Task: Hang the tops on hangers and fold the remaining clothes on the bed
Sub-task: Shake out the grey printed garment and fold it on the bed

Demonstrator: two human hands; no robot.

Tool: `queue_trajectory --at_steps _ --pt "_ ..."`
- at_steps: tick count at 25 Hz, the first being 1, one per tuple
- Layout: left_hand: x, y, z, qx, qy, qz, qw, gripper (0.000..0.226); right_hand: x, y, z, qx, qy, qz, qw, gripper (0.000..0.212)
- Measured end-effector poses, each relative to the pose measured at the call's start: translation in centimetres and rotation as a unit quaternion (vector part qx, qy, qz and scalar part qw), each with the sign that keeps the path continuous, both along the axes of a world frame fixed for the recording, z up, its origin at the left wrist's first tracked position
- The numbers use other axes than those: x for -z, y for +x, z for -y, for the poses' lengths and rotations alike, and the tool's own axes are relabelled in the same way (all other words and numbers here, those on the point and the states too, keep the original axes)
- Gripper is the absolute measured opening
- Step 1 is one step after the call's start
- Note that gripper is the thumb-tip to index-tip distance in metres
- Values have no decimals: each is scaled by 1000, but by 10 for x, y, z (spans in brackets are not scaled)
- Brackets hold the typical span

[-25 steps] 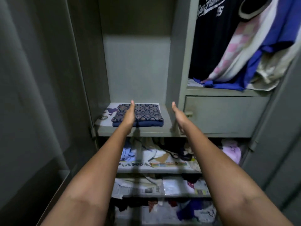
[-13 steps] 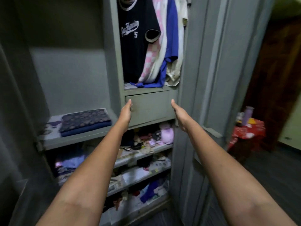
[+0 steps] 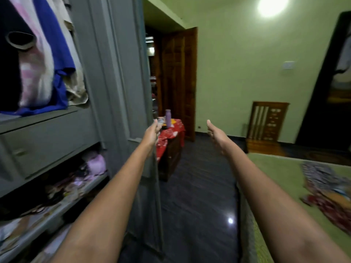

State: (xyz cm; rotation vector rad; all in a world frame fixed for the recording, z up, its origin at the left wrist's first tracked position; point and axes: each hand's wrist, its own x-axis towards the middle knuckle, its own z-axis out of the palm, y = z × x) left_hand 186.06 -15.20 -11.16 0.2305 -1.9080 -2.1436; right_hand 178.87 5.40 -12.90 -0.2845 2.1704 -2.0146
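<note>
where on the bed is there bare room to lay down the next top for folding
The bed shows bare green cover along its near-left edge, between the right forearm and the clothes pile. The pile crowds the right side. Both hands hold nothing. The wardrobe shelves are cluttered.

Two bare forearms run up from the lower edge of the view, no sleeve showing on either; the left hand point(image 3: 152, 132) carries no ring, watch or band on its wrist; the right hand point(image 3: 215, 132) is likewise bare, wrist unadorned; nails look short and unpainted, though blur hides finer detail.
</note>
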Motion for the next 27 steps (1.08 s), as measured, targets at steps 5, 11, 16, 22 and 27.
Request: queue_trajectory --at_steps 5,11,16,22,27 --pt "3 -71 -66 83 -24 -1 996 57 9 -34 -81 87 14 19 996 79" --pt "6 -196 -112 109 -37 -18 993 59 16 -146 -125 104 16 -10 994 71" --pt "0 -318 -142 101 -58 -45 992 57 0 -269 -166 101 30 -11 994 70" --pt "11 -465 -169 90 -64 -28 993 59 2 -413 -198 90 31 7 995 100" --pt "19 -606 -189 102 -76 -28 991 60 16 -530 -214 110 40 15 993 87"
